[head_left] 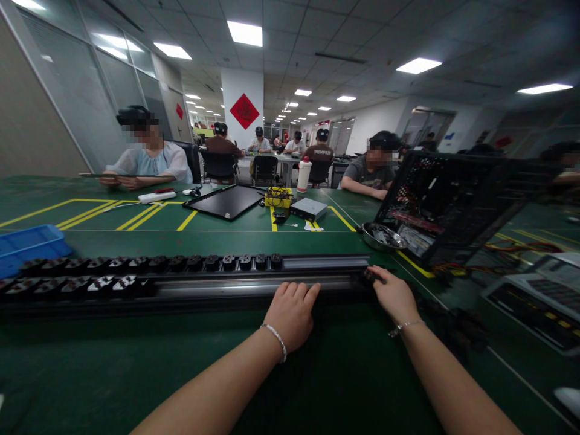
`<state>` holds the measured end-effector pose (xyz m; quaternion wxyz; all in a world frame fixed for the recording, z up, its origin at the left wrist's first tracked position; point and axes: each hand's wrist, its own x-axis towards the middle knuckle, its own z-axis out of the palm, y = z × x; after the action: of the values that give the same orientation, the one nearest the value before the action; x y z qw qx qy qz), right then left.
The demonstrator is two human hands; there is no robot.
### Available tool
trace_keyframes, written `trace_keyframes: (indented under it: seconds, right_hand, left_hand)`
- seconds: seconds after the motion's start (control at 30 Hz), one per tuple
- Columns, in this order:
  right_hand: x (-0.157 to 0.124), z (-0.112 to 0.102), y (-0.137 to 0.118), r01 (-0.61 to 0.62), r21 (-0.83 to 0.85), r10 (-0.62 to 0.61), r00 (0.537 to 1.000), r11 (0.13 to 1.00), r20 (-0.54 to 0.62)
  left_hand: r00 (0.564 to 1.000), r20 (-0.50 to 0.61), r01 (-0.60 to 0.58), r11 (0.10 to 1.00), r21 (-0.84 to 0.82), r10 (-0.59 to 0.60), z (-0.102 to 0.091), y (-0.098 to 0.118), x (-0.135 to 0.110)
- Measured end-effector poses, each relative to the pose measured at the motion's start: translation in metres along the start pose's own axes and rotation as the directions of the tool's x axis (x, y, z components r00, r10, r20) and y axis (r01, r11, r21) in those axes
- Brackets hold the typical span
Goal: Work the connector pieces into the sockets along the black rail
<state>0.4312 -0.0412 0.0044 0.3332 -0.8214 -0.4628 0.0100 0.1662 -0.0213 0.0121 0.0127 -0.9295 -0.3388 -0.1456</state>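
Note:
Two long black track rails (pixel 254 289) with shiny channels lie side by side across the green table. Several black socket modules (pixel 124 285) sit in rows on their left parts. My left hand (pixel 292 314) is closed over the front rail near its middle, fingers bent over the channel. At the right end of the same rail, my right hand (pixel 395 295) pinches a small black module (pixel 369 277), partly hidden by the fingers. More black pieces (pixel 457 326), blurred, lie to the right of my right hand.
A blue bin (pixel 34 248) stands at the left. Beyond the rails are a metal bowl (pixel 383 235) of small parts, an open computer case (pixel 435 199), a flat black panel (pixel 226 201), a yellow basket (pixel 278 196) of cables and a bottle (pixel 304 175). Other people sit across the table.

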Motion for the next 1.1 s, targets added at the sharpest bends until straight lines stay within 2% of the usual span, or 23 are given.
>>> trace_keyframes:
  seconds: [0.13,0.3,0.37,0.47,1.1]
  right_hand:
    - [-0.002,-0.003,-0.002,0.027,-0.131,-0.031,0.999,0.991,-0.032]
    - [0.002,-0.004,0.008,-0.022,-0.265,0.006,0.998,0.964,-0.062]
    - [0.005,-0.004,0.014,-0.047,-0.278,0.039,0.999,0.960,-0.031]
    - [0.009,-0.005,0.020,-0.012,-0.274,0.017,1.000,0.962,0.014]
    - [0.008,-0.010,0.013,-0.010,-0.272,0.016,1.000,0.962,0.022]
  left_hand:
    - [1.000,0.000,-0.002,1.000,0.009,0.002,0.000,0.001,0.000]
    - [1.000,-0.028,-0.007,1.000,-0.001,0.007,0.002,0.001,0.000]
    - [0.999,-0.030,-0.011,1.000,-0.006,0.011,0.001,0.000,0.000]
    - [1.000,-0.014,-0.008,1.000,-0.002,0.008,0.000,0.000,0.000]
    - [1.000,-0.006,-0.006,1.000,-0.003,0.006,-0.001,0.001,0.001]
